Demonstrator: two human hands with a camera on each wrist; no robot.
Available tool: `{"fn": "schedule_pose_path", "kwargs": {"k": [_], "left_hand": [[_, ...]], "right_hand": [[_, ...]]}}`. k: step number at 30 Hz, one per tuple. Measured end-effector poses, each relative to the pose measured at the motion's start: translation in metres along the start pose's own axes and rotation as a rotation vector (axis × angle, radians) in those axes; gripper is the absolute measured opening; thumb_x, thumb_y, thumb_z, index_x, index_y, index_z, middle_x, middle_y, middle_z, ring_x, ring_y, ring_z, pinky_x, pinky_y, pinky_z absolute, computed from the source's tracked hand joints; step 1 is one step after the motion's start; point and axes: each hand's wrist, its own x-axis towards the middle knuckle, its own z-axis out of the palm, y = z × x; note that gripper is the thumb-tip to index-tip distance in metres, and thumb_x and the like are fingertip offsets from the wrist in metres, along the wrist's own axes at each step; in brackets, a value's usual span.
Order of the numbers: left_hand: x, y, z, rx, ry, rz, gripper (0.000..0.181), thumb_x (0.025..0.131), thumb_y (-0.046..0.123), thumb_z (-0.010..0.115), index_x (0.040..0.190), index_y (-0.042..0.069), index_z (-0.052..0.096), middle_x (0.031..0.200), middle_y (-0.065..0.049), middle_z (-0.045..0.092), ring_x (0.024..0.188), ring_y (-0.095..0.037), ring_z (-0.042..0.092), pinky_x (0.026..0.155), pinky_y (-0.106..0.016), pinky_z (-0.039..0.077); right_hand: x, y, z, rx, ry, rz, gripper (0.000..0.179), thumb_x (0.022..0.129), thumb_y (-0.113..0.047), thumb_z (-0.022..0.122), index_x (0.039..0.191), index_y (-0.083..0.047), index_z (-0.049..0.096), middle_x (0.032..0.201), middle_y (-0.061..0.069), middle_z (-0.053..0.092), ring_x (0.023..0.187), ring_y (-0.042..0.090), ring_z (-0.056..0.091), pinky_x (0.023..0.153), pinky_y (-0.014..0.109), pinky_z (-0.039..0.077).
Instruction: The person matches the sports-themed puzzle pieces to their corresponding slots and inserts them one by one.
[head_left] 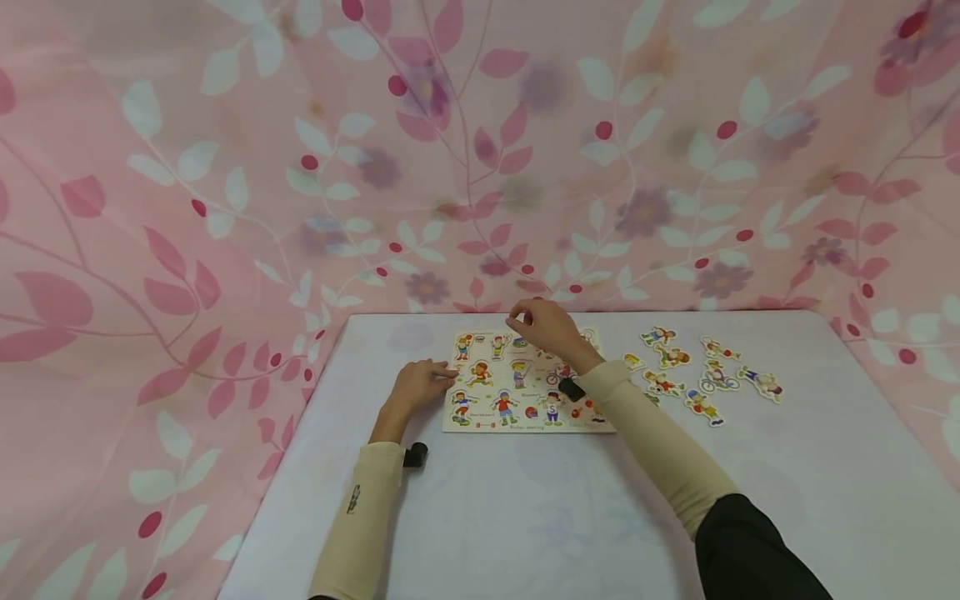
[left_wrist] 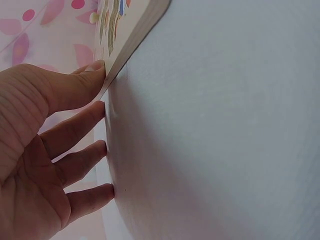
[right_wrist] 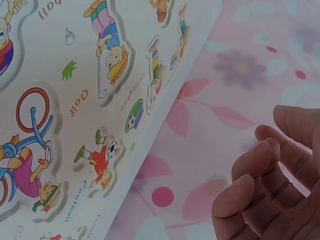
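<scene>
A flat puzzle board (head_left: 491, 412) printed with cartoon children playing sports lies on the table. My left hand (head_left: 420, 387) is at its left edge, fingers extended. In the left wrist view, the thumb touches the board's edge (left_wrist: 131, 42) while the other fingertips rest beside it, low against the tabletop. Over the board's far part hovers my right hand (head_left: 547, 329), its fingers loosely bent with nothing between them. Beneath it the right wrist view shows a footballer figure (right_wrist: 102, 160), a golfer figure (right_wrist: 114, 52) and a white-rimmed volleyball piece (right_wrist: 154, 72) standing slightly proud.
Several loose cut-out figure pieces lie right of the board, among them a cyclist piece (head_left: 718, 377) and a piece (head_left: 761, 384) farthest right. A white cloth (head_left: 525, 517) covers the table. Pink floral fabric (head_left: 465, 167) hangs behind its far edge.
</scene>
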Motion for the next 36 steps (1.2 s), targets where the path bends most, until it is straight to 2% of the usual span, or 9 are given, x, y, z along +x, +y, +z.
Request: {"fn": "schedule_pose_path", "kwargs": {"k": [8,23,29,36], "left_hand": [[-0.001,0.0,0.002,-0.027,0.009,-0.004,0.022,0.09,0.025,0.074,0.11,0.018,0.078,0.13,-0.006,0.064,0.132,-0.036,0.048,0.11,-0.051,0.033],[0.001,-0.003,0.003,-0.027,0.004,-0.014,0.022,0.09,0.024,0.072,0.111,0.019,0.077,0.13,-0.005,0.063,0.133,-0.036,0.046,0.111,-0.051,0.032],[0.001,-0.001,0.003,-0.018,0.0,-0.004,0.022,0.09,0.025,0.073,0.111,0.018,0.077,0.131,-0.006,0.063,0.133,-0.036,0.047,0.111,-0.051,0.033],[0.002,0.001,0.0,-0.013,-0.007,-0.007,0.023,0.09,0.025,0.073,0.111,0.018,0.077,0.131,-0.006,0.063,0.133,-0.037,0.046,0.111,-0.051,0.032]], "right_hand": [[-0.003,-0.005,0.001,-0.037,0.014,-0.036,0.019,0.097,-0.03,0.065,0.106,-0.015,0.072,0.074,0.002,0.061,0.05,0.016,0.049,0.045,0.03,0.036],[-0.018,-0.008,-0.007,-0.042,0.022,-0.082,0.016,0.095,-0.028,0.068,0.102,-0.014,0.071,0.073,-0.002,0.059,0.058,0.015,0.048,0.048,0.029,0.037],[-0.026,-0.009,-0.011,-0.025,0.024,-0.07,0.016,0.094,-0.027,0.068,0.103,-0.014,0.072,0.071,-0.002,0.058,0.056,0.016,0.047,0.046,0.029,0.035],[-0.036,-0.004,-0.013,-0.054,0.001,-0.022,0.023,0.095,-0.035,0.066,0.107,-0.016,0.072,0.073,-0.003,0.057,0.06,0.015,0.048,0.049,0.029,0.037]]}}
